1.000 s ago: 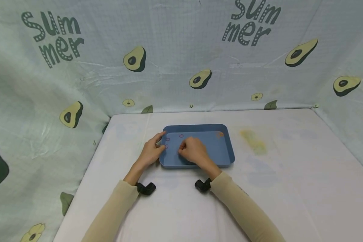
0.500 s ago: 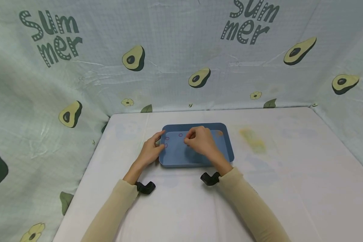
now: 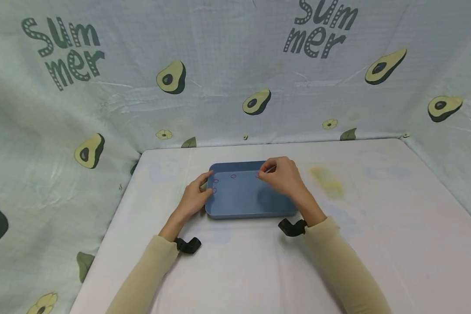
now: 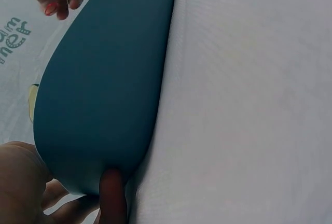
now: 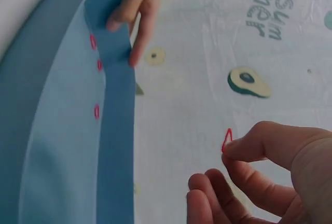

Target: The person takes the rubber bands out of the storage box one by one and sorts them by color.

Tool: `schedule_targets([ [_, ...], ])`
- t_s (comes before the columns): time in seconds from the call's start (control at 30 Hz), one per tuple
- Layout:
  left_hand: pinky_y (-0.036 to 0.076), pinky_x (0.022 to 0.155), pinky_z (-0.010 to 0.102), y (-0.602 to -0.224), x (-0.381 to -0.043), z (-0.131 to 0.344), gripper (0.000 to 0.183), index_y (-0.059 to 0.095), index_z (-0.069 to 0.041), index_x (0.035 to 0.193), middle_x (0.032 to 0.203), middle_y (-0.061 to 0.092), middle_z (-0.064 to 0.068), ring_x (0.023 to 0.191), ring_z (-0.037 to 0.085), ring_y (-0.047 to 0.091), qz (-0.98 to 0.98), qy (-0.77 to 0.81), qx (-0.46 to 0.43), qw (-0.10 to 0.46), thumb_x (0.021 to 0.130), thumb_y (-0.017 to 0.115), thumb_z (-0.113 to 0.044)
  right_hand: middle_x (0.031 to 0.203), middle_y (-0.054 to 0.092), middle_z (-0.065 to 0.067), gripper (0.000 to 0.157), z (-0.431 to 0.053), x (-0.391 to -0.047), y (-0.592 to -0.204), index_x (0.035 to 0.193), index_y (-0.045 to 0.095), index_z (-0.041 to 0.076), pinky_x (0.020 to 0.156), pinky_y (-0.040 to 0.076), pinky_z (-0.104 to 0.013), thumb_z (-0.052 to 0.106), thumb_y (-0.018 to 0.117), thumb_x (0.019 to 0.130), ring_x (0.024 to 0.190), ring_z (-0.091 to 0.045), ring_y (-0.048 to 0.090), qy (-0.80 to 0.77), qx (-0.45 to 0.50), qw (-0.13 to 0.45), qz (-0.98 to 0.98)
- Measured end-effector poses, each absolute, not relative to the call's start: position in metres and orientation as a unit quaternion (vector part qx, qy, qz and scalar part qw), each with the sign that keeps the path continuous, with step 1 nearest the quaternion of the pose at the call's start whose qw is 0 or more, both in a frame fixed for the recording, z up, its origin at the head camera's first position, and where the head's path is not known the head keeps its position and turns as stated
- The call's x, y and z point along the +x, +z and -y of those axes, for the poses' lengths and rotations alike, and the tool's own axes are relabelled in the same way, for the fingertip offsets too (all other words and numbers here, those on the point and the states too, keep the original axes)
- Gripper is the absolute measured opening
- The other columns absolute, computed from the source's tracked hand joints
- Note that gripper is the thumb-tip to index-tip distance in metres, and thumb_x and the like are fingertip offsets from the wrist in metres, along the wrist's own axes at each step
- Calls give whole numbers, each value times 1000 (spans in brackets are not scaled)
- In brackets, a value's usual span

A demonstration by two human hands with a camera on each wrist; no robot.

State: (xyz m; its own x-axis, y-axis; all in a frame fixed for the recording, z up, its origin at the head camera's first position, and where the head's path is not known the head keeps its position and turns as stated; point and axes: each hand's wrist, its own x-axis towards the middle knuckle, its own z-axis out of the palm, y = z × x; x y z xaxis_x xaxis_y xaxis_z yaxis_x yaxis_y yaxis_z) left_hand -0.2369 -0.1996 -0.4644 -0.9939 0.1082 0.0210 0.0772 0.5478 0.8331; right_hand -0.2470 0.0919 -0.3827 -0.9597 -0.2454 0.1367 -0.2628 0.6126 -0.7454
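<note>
Seen from the head view, the blue tray (image 3: 239, 198) rests on the white table (image 3: 235, 266), and the left hand (image 3: 194, 195) holds its edge at nine o'clock, thumb and forefinger spaced apart there. Inside, a lower ring (image 3: 214, 190) lies at nine o'clock, a middle ring (image 3: 216, 181) just above it, and a far ring (image 3: 233, 176) at ten. The right hand (image 3: 284, 174) hovers over the tray at two o'clock, thumb and forefinger together, and hides that corner, so anything lying there could be knocked unseen. The left thumb sits close to the lower ring; a slight shift might nudge it, and a pull on the edge could tilt the tray and slide all three.

From the left wrist, the tray's end meets the left hand's fingers at seven o'clock, while at eleven the held ring (image 4: 51, 9) shows at the right hand's fingertips.

From the right wrist, that hand stands at four o'clock, thumb and forefinger clamped on the held ring, other fingers curled beneath. The loop juts toward twelve, caught only by a small part. So thin a piece could slip or spring if the pinch rolls, perhaps dropping off target or past the tray's wall.
</note>
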Motion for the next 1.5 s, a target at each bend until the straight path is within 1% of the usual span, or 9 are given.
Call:
schedule_targets([
  [0.13,43,60,24,-463,-236,202,64,44,-17,158,159,46,22,64,13,54,-882,468,51,11,97,59,-8,85,73,-8,13,-119,-249,-380,94,78,8,63,47,-31,19,72,95,74,-21,64,412,133,17,901],
  [0.3,45,68,26,-463,-234,204,64,44,-17,158,158,47,21,71,15,56,-885,463,45,6,97,60,-8,61,55,-2,16,-152,-254,-378,95,78,4,57,39,-33,17,70,95,56,-19,44,408,104,36,906],
  [0.6,42,59,24,-468,-235,202,64,43,-18,159,159,45,23,60,11,49,-876,479,45,12,97,59,-8,58,45,2,24,-212,-258,-381,99,77,0,54,35,-32,23,72,96,56,-18,41,369,46,40,927],
  [0.87,41,59,24,-466,-236,203,65,44,-17,158,159,46,22,61,11,47,-879,474,48,8,96,59,-8,67,54,-2,30,-242,-269,-396,102,76,0,59,38,-34,28,71,96,68,-22,47,359,-7,37,932],
  [1.0,41,59,24,-464,-237,205,64,44,-18,159,158,47,22,63,13,47,-883,468,49,12,97,59,-8,99,67,-19,33,-250,-274,-408,105,75,-2,67,44,-37,29,69,96,88,-32,55,352,-32,20,935],
  [1.07,41,57,23,-464,-236,205,64,43,-18,159,158,46,22,62,13,46,-881,470,49,17,97,59,-7,118,65,-27,36,-255,-275,-413,109,74,-4,73,48,-41,29,68,96,102,-38,57,349,-40,-1,936],
  [1.13,41,56,23,-464,-236,204,64,43,-18,159,159,45,23,60,12,47,-879,474,50,22,98,58,-6,127,62,-31,37,-260,-276,-419,111,73,-5,76,49,-42,29,68,96,108,-41,57,341,-47,-19,939],
  [1.3,41,53,22,-467,-236,202,64,42,-19,159,160,44,22,57,10,47,-874,482,48,27,98,58,-7,116,69,-25,38,-270,-279,-431,109,74,-4,69,47,-35,31,70,93,96,-34,60,318,-54,-42,946],
  [1.5,38,51,23,-466,-235,202,64,42,-21,160,162,43,19,52,10,40,-868,494,46,32,99,57,-9,109,71,-19,44,-274,-284,-441,114,74,-2,67,47,-34,35,71,90,94,-30,62,311,-79,-70,945],
])
